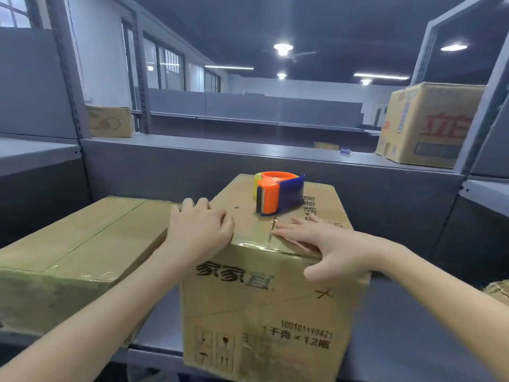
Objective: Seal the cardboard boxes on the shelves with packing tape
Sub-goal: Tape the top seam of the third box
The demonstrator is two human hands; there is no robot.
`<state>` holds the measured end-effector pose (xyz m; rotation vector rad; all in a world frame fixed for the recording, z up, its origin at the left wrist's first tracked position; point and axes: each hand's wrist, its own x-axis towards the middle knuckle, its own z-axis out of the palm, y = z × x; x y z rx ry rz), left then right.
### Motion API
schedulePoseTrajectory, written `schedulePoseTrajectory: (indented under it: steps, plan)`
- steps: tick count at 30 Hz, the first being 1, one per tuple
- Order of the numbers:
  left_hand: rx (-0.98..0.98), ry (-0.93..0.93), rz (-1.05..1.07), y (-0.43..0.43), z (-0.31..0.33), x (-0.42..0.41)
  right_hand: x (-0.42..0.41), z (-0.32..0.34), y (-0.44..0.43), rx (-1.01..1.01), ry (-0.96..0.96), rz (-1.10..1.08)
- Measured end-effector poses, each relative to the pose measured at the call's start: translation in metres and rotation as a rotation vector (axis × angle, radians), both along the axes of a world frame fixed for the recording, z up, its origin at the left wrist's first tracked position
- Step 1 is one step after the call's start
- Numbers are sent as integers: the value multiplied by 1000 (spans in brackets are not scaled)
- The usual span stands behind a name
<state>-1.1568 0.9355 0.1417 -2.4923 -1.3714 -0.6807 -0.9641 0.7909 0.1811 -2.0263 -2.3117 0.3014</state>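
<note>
A tall cardboard box (261, 304) with black printed characters stands on the grey shelf in front of me. Clear tape runs along its top seam. An orange and blue tape dispenser (276, 193) sits on the box top, toward the back. My left hand (199, 228) rests on the top's left edge with fingers loosely curled. My right hand (326, 245) lies flat on the top near the front edge, fingers spread over the taped seam, thumb hanging over the front face. Neither hand holds anything.
A lower, wider cardboard box (74, 260) with tape on its top sits touching the tall box's left side. Another box (425, 125) stands on the upper shelf (192, 146) at right, and one (110, 121) at back left. A small purple object (345, 151) lies on that shelf.
</note>
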Motion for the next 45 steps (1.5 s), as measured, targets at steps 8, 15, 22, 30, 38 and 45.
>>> schedulePoseTrajectory:
  steps: [8, 15, 22, 30, 38, 45]
  plan:
    - [140, -201, -121, 1, -5, 31, 18, -22, 6, 247, -51, -60]
    - [-64, -166, -155, 12, -4, 30, 27, -17, 13, 134, 93, -49]
    - [-616, -450, -387, 28, 39, 55, 40, 2, 45, 645, -153, -164]
    - [-757, -673, -484, 36, 39, 71, 68, 22, 120, 531, -33, -256]
    - [-753, -829, -405, 43, 32, 75, 83, 15, 152, 287, 37, -255]
    - [-778, -860, -479, 41, 52, 60, 71, 28, 135, 526, 65, -102]
